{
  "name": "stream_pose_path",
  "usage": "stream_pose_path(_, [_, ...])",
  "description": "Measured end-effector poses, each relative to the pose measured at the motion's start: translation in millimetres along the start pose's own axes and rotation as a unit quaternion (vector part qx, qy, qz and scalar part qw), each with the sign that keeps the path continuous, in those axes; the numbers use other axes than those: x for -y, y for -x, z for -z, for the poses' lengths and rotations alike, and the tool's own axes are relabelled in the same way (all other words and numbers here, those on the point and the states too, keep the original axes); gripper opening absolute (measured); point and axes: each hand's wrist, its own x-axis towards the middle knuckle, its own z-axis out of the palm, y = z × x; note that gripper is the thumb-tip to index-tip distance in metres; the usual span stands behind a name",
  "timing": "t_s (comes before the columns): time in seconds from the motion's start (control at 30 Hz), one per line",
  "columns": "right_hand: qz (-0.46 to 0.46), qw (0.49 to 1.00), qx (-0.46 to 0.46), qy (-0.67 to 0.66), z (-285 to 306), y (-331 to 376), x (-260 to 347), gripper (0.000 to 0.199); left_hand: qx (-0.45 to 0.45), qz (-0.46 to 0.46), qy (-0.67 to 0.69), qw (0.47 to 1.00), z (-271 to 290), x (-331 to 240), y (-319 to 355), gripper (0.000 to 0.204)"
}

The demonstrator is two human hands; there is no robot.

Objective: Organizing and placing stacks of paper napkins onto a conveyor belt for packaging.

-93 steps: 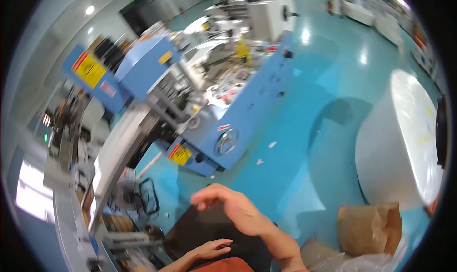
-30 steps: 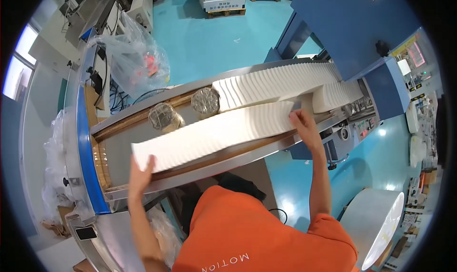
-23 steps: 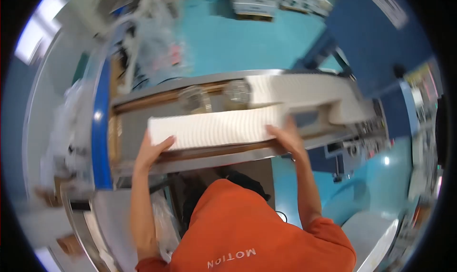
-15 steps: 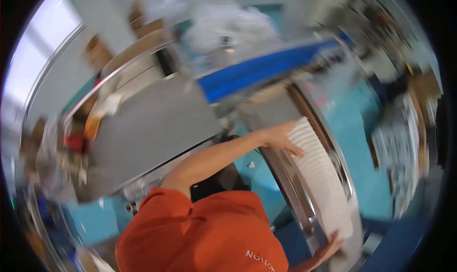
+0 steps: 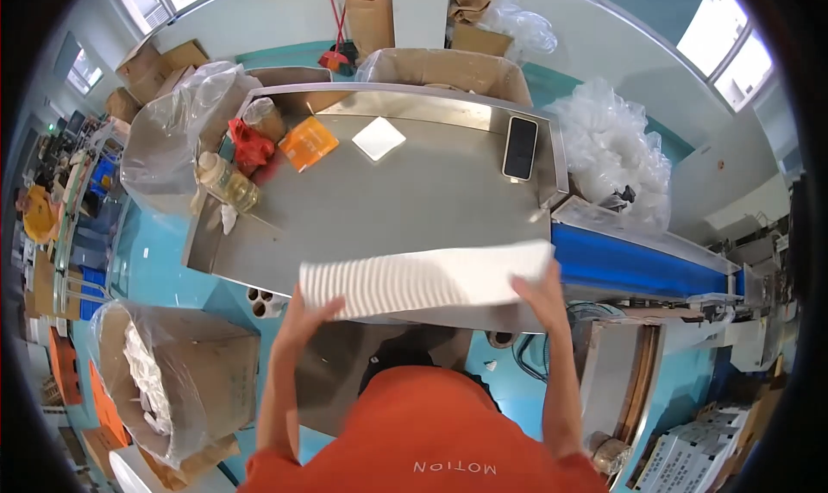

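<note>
Between my two hands is a long white ribbed stack [image 5: 423,279] of thin pieces pressed together; their exact kind I cannot make out. My left hand [image 5: 312,312] grips its left end, thumb in front. At the other end my right hand [image 5: 542,290] is closed around it. The stack lies sideways, slightly higher on the right, over the near edge of a grey metal worktable [image 5: 388,200]. On that table, at the far side, are a white square sheet [image 5: 379,138], an orange packet [image 5: 308,144] and a phone [image 5: 520,150].
A bottle of pale liquid [image 5: 228,184] and a red bag [image 5: 251,146] occupy the table's left end. A blue conveyor belt [image 5: 638,264] extends from its right. At lower left stands a plastic-lined carton [image 5: 211,364]. Clear plastic bags [image 5: 608,139] are heaped at the far right.
My view has swung from the metal trough on the right to the worktable. The white stack has come along in both hands, from lengthwise over the trough to crosswise before me.
</note>
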Motion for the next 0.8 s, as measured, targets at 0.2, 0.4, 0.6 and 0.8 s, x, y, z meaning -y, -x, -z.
stream_pose_path(0.2, [0.135, 0.909, 0.3, 0.256, -68.7, -240.1, 131.1, 0.096, -0.158, 0.055, 0.177, 0.97, -60.6, 37.8, 67.1, 0.087])
stream_pose_path(0.4, [0.297, 0.953, -0.026, 0.049, -120.5, -188.4, 152.3, 0.046, 0.014, 0.111, 0.309, 0.944, -136.5, 29.9, 23.7, 0.08])
stream_pose_path(0.6, [0.103, 0.938, -0.158, 0.292, 19.1, 60.4, 25.0, 0.051, 0.157, -0.074, -0.022, 0.984, -155.0, 60.0, -8.7, 0.043])
stream_pose_path(0.8, [-0.431, 0.666, -0.442, 0.419, 169.5, 299.0, -105.6, 0.065, 0.171, -0.208, -0.194, 0.943, -168.4, 56.9, -11.0, 0.067])
